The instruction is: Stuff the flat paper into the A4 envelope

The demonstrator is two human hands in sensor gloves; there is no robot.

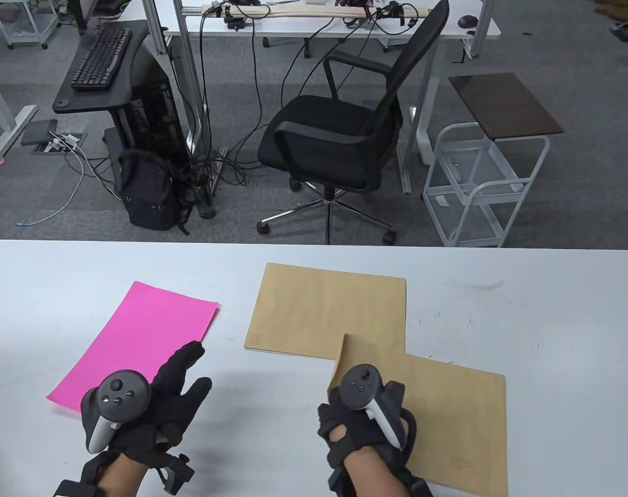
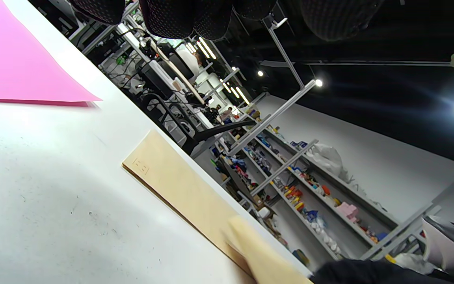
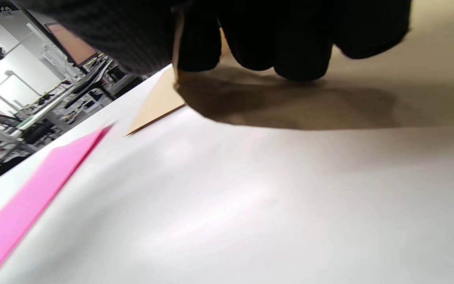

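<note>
A pink sheet of paper (image 1: 138, 336) lies flat on the left of the white table (image 1: 552, 321). One brown A4 envelope (image 1: 324, 310) lies flat in the middle. A second brown envelope (image 1: 448, 414) lies nearer, at the right. My right hand (image 1: 345, 378) pinches the second envelope's left corner and holds that corner lifted off the table; the right wrist view shows the envelope's edge between thumb and fingers (image 3: 290, 51). My left hand (image 1: 190, 373) is open with fingers spread, just beside the pink sheet's near right edge, holding nothing. The pink sheet (image 2: 14, 67) and the middle envelope (image 2: 183, 189) also show in the left wrist view.
Beyond the table's far edge stand a black office chair (image 1: 340, 134), a white wire cart (image 1: 479, 191) and a black backpack (image 1: 148, 191) on the floor. Bare table surface lies between the pink sheet and the envelopes.
</note>
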